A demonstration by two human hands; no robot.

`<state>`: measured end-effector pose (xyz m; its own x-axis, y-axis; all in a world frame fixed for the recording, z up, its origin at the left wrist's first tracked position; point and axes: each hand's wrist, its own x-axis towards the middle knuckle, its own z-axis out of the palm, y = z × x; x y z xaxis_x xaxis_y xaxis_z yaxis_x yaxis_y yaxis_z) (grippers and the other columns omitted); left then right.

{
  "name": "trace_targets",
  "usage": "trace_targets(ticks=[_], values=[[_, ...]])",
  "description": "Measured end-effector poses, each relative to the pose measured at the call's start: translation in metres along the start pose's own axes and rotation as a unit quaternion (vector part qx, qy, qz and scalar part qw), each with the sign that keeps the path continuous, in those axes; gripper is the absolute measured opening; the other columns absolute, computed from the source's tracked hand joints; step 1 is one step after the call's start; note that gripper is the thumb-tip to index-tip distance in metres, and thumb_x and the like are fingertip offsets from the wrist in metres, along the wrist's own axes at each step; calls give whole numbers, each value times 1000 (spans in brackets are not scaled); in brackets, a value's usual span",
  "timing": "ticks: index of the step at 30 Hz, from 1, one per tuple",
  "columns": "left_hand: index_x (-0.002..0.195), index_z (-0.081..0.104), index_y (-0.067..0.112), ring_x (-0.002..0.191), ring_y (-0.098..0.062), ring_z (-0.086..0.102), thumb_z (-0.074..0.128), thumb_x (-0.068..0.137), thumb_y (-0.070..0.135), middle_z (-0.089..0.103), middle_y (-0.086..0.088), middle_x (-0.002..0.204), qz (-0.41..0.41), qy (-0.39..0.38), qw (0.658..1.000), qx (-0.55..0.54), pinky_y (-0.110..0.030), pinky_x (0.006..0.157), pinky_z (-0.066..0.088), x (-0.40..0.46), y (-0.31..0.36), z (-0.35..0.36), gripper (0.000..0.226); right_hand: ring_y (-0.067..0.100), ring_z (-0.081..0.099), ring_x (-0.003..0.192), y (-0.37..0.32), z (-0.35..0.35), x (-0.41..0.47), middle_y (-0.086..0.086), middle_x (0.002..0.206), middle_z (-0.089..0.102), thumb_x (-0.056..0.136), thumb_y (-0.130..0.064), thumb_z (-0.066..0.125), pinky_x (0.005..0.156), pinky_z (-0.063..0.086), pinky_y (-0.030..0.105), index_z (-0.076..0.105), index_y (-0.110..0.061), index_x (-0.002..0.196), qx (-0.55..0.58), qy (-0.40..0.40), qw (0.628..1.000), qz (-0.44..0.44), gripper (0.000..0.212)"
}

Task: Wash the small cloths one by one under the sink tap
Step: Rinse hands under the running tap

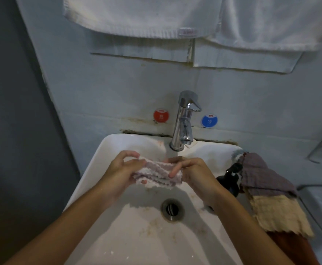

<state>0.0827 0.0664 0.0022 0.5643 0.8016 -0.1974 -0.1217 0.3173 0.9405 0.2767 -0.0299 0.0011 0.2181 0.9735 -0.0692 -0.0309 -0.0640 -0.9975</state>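
Both hands were clamped on one small cloth [156, 174], a bunched pink-and-mauve piece stretched between them above the white sink [91, 175]. The left hand [122, 169] gripped its left end with curled fingers, and the right hand [190, 172] pinched the right end, fingers folded over the top edge. The cloth was held just in front of the chrome tap [184, 121], slightly nearer than the spout; whether water was running could not be made out in the dim light. Below the cloth lay the drain [172, 209], with wet patches and specks around it on the basin floor. On the right rim of the sink lay a heap of other cloths [271, 188], a purple one over a cream one, with a dark pump bottle [230, 180] just beside them. A red sticker [161, 115] and a blue sticker [209, 121] flanked the tap on the wall, and white towels [156, 14] hung above.
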Motion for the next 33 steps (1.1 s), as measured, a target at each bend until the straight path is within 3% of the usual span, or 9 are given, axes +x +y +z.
trace_targets(ticks=[3, 5, 8, 12, 17, 23, 28, 30, 33], values=[[114, 54, 13, 89, -32, 68, 64, 89, 1, 72, -12, 108, 55, -20, 995, 84, -39, 75, 56, -3, -2, 0, 30, 28, 66, 101, -2, -6, 3, 9, 110, 73, 53, -10, 44, 80, 52, 40, 68, -8, 64, -3, -18, 999, 27, 26], [108, 62, 11, 92, -29, 69, 64, 88, -2, 73, -8, 109, 80, -37, 986, 140, -38, 77, 55, -3, -2, 0, 24, 28, 66, 99, -7, -6, 1, 8, 111, 72, 66, -21, 54, 86, 52, 42, 69, -18, 90, -36, -28, 997, 56, 28], [92, 71, 12, 92, -24, 69, 68, 77, 5, 73, -4, 108, 88, -64, 978, 177, -32, 78, 54, -5, -3, 5, 17, 15, 64, 96, -9, -2, -5, -7, 107, 64, 79, -43, 78, 76, 52, 25, 63, -31, 117, -267, -83, 959, 38, 42], [95, 71, 6, 98, -29, 69, 66, 69, 10, 74, -6, 105, 76, -68, 979, 179, -41, 86, 55, -9, -4, 9, 27, 17, 57, 85, 9, 14, -3, -5, 96, 60, 78, -30, 82, 71, 46, 26, 62, -19, 109, -470, -94, 877, -32, 38], [94, 74, 4, 97, -31, 69, 63, 82, -11, 75, -12, 100, 70, -14, 981, 180, -43, 87, 55, -5, -2, 10, 22, 21, 56, 92, 19, 17, 2, 8, 106, 62, 90, -17, 65, 74, 44, 31, 60, -12, 109, -455, -79, 887, -19, 20], [91, 76, 5, 93, -33, 70, 61, 84, -11, 75, -13, 96, 56, -5, 981, 185, -43, 86, 56, -4, -4, 11, 23, 25, 64, 80, 27, 32, 2, 7, 96, 70, 85, -62, 64, 71, 53, 34, 66, -16, 104, -561, 0, 827, 39, 50], [102, 71, 9, 94, -30, 71, 63, 88, -4, 76, -9, 98, 78, -2, 979, 190, -47, 88, 57, -1, -6, 9, 20, 20, 49, 62, 26, 38, 0, 2, 73, 51, 95, -42, 58, 52, 34, 26, 53, -15, 83, -518, 34, 854, 26, 30], [107, 67, 17, 91, -18, 71, 64, 92, 7, 74, 0, 102, 161, 18, 951, 264, -44, 84, 58, 1, -12, 5, 19, 17, 47, 58, 29, 38, 1, 0, 68, 50, 94, -35, 59, 50, 34, 26, 53, -13, 81, -477, 33, 877, 43, 26], [116, 61, 23, 98, -4, 62, 54, 97, 16, 66, 11, 114, 348, 39, 820, 452, -25, 85, 52, -7, -19, -1, 22, 23, 51, 65, 31, 36, -1, 7, 72, 55, 92, -21, 59, 59, 38, 29, 53, -8, 75, -392, 43, 917, 53, 22]])
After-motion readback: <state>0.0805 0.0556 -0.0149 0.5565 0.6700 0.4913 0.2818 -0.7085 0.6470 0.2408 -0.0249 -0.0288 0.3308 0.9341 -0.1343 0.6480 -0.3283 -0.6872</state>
